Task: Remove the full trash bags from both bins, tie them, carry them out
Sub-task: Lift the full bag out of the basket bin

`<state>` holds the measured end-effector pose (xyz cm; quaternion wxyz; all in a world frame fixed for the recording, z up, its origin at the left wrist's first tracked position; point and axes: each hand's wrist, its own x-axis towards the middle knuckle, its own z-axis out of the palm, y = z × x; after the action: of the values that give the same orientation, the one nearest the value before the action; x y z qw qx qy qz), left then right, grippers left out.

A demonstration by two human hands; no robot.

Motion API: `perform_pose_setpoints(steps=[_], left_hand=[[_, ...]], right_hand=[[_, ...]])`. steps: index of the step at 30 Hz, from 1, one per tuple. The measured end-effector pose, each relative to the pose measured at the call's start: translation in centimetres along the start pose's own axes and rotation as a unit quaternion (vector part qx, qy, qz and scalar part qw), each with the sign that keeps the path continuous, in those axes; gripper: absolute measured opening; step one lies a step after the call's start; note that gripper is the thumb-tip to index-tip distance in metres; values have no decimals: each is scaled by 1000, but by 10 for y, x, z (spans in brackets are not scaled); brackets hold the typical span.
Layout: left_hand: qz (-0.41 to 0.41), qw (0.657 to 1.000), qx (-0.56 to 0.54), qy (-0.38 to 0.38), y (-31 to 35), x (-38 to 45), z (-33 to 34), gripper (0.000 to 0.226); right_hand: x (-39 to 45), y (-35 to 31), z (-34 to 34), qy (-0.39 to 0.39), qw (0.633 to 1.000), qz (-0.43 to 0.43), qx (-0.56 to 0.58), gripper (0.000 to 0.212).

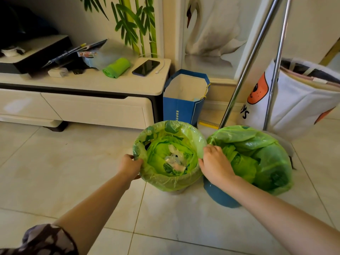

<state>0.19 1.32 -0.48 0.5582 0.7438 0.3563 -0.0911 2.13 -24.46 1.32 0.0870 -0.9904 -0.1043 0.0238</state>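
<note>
Two bins stand side by side on the tiled floor, each lined with a green trash bag. The left bag (165,179) is folded over its bin's rim and holds crumpled clear plastic and green waste. My left hand (129,166) grips that bag's left rim. My right hand (214,165) grips its right rim, between the two bins. The right bag (265,155) bulges out of a blue bin (219,196) and neither hand touches it.
A white TV cabinet (103,100) stands behind at the left, with a roll of green bags (116,67) and a phone (145,67) on top. A blue paper bag (184,100), two slanted metal poles (244,70) and a white fabric basket (301,102) crowd the back right.
</note>
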Motion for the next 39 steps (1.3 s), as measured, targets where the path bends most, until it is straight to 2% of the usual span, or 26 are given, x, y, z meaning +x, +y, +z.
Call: perform_pose_setpoints(steps=[6,14,16,18,19,20,22,24,27,31,34,39], left_hand=[[-47,998,-31,-38,-5,-1,-7,25],[-102,979,-86,-156,-11,-11,-28,39],[-105,975,-99,-169,-14,-16,-33,41],[-101,976,-106,-162,-18,-21,-36,40],[-98,977,-108,-156,-20,-24,-38,39],[-97,977,-113,-151,-22,-27,-38,38],[-102,975,-133,-144,-25,-34,-38,36],[-112,973,-151,-138,-28,-39,-35,35],[-130,967,-163,-149,-30,-45,-33,30],[-154,961,-141,-183,-33,-48,-37,15],[-175,955,-150,-187,-38,-49,-42,15],[-172,955,-190,-148,-48,-55,-50,15]], right_hand=[[0,-2,1,26,999,16,8,36],[-17,-17,-10,-5,1000,-3,-23,22],[-20,-19,-8,-16,1000,26,2,19],[-24,-21,-3,-47,990,110,68,20],[-25,-22,-2,-78,969,180,148,23],[-27,-24,0,-112,926,257,254,26],[-29,-29,2,-177,797,365,446,28],[-32,-33,1,-215,717,394,534,21],[-32,-36,4,-223,654,398,604,23],[-38,-34,13,-222,620,396,640,22],[-44,-34,19,-218,607,391,656,22],[-54,-39,24,-243,627,366,644,20]])
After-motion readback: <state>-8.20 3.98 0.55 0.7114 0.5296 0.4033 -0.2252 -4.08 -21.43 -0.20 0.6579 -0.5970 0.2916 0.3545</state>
